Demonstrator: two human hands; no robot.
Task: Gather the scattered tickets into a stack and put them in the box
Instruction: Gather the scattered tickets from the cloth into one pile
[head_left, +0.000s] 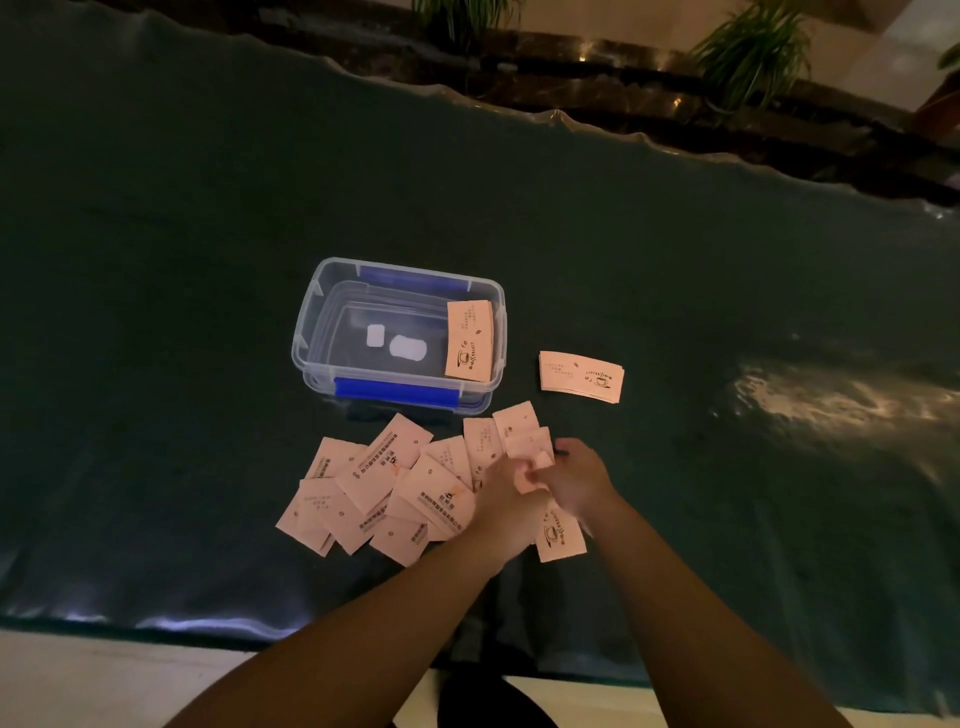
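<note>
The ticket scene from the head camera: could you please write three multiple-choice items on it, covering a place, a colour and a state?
1. Where is the neat ticket stack outside the box?
A. right of the box
B. left of the box
C. under the box

2. What colour are the clear plastic box latches?
A. red
B. blue
C. yellow

3. What state are the scattered tickets in?
A. all boxed
B. overlapping loosely on the cloth
C. torn to shreds

Answers: 1 A, it lies beside the box's right wall. 2 B, both latches are blue. 3 B, they lie overlapping before the left hand and right hand.
</note>
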